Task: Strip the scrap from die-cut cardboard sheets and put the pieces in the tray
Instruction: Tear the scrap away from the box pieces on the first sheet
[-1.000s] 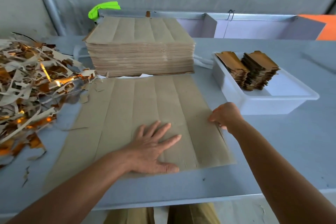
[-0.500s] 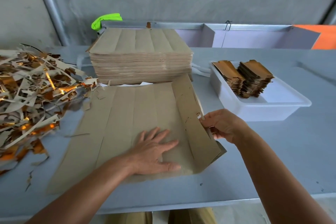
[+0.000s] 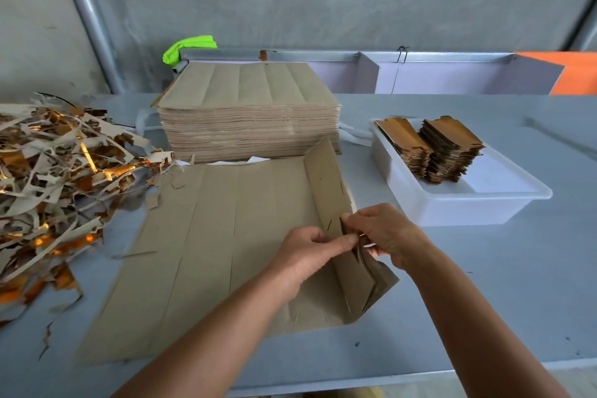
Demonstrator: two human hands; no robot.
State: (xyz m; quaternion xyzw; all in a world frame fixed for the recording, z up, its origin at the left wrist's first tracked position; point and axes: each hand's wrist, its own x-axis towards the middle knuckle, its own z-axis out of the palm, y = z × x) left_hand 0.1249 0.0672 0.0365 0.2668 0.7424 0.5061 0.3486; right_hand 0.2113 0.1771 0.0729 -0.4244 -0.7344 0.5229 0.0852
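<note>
Dull kraft brown on the sheet (image 3: 206, 252), scored with long straight lines, and the same brown on the stack (image 3: 248, 107) behind. Scrap (image 3: 55, 178) shows pale grey-beige with flashes of shiny gold-orange. Pieces (image 3: 429, 145) gleam coppery gold in a translucent white tray (image 3: 468, 207). Bench (image 3: 484, 284) is pale blue-grey. Neon green cloth (image 3: 189, 47) at the back, an orange panel (image 3: 578, 74) far right.

On the table (image 3: 484, 300), the sheet stack (image 3: 248, 107) sits at twelve o'clock, scrap pile (image 3: 55, 178) at nine, tray (image 3: 468, 207) at two.
</note>
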